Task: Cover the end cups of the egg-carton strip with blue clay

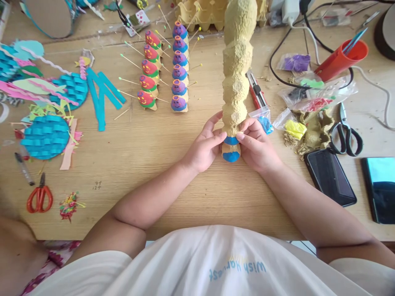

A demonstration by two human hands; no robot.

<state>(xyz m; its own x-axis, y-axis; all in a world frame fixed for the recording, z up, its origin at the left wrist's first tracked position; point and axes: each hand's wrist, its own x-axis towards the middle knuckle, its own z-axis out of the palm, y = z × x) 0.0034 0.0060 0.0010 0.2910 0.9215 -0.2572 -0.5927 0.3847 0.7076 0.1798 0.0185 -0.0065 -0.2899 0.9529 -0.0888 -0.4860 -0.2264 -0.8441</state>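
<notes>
Between both hands is a long, bumpy strip of egg carton, its far end pointing away from me. Blue clay covers part of the nearest cup, and a second blue patch lies just behind it. My left hand grips the strip's left side, thumb at the second blue patch. From the right side my right hand holds it too, thumb tip on that patch's edge. A small bag of blue clay and a red utility knife lie just beyond my right hand.
Two rows of painted carton caterpillars stand left of centre with pins sticking out. Woven blue paper discs and red scissors lie left. Black scissors, a phone, a red cup and cables lie right. Another person's arm is lower left.
</notes>
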